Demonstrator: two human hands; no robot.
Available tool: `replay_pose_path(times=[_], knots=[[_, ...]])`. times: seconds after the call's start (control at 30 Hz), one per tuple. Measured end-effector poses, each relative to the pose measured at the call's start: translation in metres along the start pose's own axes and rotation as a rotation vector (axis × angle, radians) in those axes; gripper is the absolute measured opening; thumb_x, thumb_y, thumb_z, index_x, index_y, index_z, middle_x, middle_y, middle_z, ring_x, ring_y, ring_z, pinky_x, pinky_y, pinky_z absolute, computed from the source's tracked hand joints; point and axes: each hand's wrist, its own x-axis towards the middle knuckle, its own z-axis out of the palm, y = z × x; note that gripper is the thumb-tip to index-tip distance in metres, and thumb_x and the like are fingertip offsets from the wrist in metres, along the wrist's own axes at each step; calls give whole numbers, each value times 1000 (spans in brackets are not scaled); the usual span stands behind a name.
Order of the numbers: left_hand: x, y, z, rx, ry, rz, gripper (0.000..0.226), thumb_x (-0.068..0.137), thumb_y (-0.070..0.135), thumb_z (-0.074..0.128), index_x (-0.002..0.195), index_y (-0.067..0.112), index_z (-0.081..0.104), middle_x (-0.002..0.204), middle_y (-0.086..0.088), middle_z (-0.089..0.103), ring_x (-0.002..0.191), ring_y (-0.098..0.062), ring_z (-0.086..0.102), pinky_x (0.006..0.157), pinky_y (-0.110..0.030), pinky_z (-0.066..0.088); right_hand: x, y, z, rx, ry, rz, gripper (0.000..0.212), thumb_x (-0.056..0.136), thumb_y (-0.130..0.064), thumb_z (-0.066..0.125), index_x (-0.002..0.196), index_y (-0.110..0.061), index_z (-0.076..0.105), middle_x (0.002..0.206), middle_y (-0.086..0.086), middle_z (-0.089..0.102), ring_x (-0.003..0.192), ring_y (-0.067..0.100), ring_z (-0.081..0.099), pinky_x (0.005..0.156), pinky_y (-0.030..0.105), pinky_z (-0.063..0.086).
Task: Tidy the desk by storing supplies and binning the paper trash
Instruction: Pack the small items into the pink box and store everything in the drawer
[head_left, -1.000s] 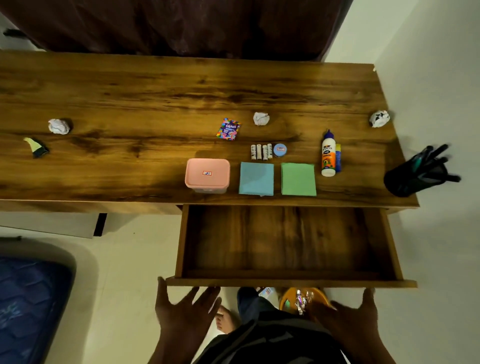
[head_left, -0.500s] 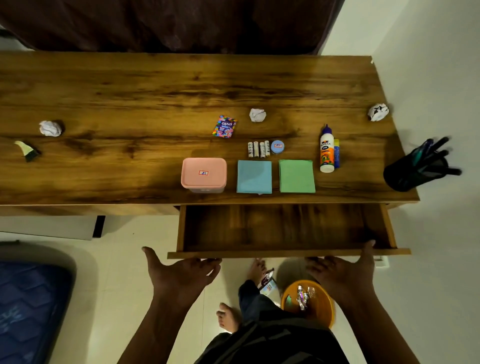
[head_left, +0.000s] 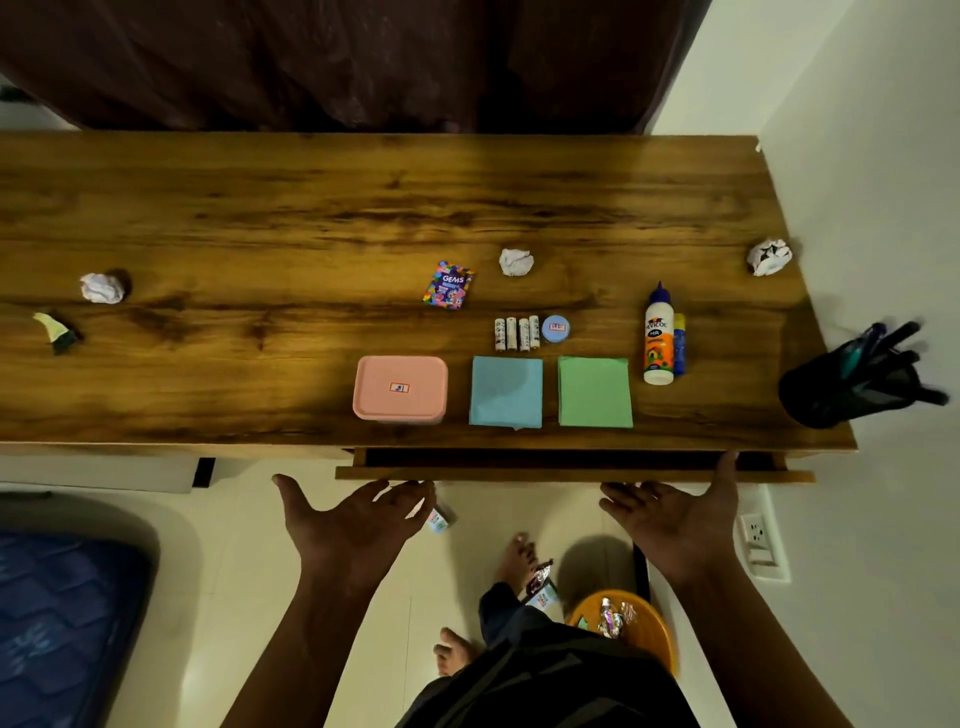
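Note:
The desk drawer (head_left: 571, 473) is pushed almost fully in; only a thin dark gap shows. My left hand (head_left: 353, 525) has spread fingers touching the drawer front near its left end. My right hand (head_left: 675, 519) is spread at the right end, thumb against the front. On the desk (head_left: 260, 208) lie a pink box (head_left: 400, 388), a blue pad (head_left: 506, 392), a green pad (head_left: 595, 392), several small white tubes (head_left: 516, 333), a round blue tin (head_left: 555, 328), a glue bottle (head_left: 658, 335) and three crumpled paper balls (head_left: 102, 287) (head_left: 516, 261) (head_left: 769, 256).
A Gems candy packet (head_left: 449, 285) and a small wrapper (head_left: 56, 332) also lie on the desk. A black pen holder (head_left: 852, 387) stands at the right edge by the wall. An orange bin (head_left: 639, 631) with wrappers sits on the floor by my feet.
Both hands moved forward with the drawer front, and the drawer went from wide open to almost fully closed.

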Motion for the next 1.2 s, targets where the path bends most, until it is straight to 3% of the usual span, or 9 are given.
replay_pose_path(times=[0.1,0.33,0.47,0.67,0.87,1.03,1.1,1.13,1.2], knots=[[6,0,11,-8,-7,12,123,69,94,52,142,-3,37,145,-42,43,137,-62,39,114,-74,26,9,-8,6,2,-20,12,139,62,-86,60,159,0,10,158,31,27,147,51,25,122,61,17],[18,-1,31,-14,3,44,140,59,91,59,157,-3,21,151,-42,37,137,-64,38,115,-73,25,26,-22,17,-4,-93,22,120,66,-92,57,149,-8,37,150,27,43,143,49,33,122,62,18],[20,-3,34,-48,23,65,136,66,95,53,156,-3,22,139,-39,49,136,-65,39,116,-72,25,27,-25,20,18,-123,26,107,66,-91,59,135,-10,51,144,28,50,137,47,42,120,62,22],[23,0,35,-56,3,51,135,64,95,56,154,-2,25,144,-40,46,135,-65,40,116,-71,26,21,-24,14,-1,-199,47,118,63,-94,59,147,-12,44,141,23,58,135,45,49,118,61,27],[24,3,33,-22,-36,51,131,61,94,61,150,1,36,144,-40,49,136,-62,42,117,-70,25,19,-23,3,7,-246,53,123,56,-94,64,153,-23,38,149,22,50,141,46,41,119,66,21],[25,10,33,27,-73,17,127,59,91,67,148,5,40,144,-37,51,138,-59,43,119,-68,24,12,-22,11,-59,-190,17,124,58,-93,64,151,-15,40,148,23,51,140,44,43,119,64,22],[24,13,29,75,-44,-15,121,64,89,66,148,5,41,145,-36,51,137,-56,46,118,-68,27,6,-17,12,-78,-153,4,112,68,-85,65,152,-17,38,149,22,50,140,42,44,118,62,27],[22,15,28,116,-3,-31,117,69,86,65,149,4,40,146,-35,51,136,-54,48,118,-67,28,3,-11,14,-125,-119,-17,94,79,-76,63,152,-23,37,150,22,47,141,41,43,115,60,32],[21,20,25,221,141,-36,105,81,76,61,153,5,36,149,-31,48,134,-49,51,117,-64,32,-7,4,22,-519,47,-201,50,102,-44,55,147,-43,34,160,18,34,145,41,35,108,55,40]])
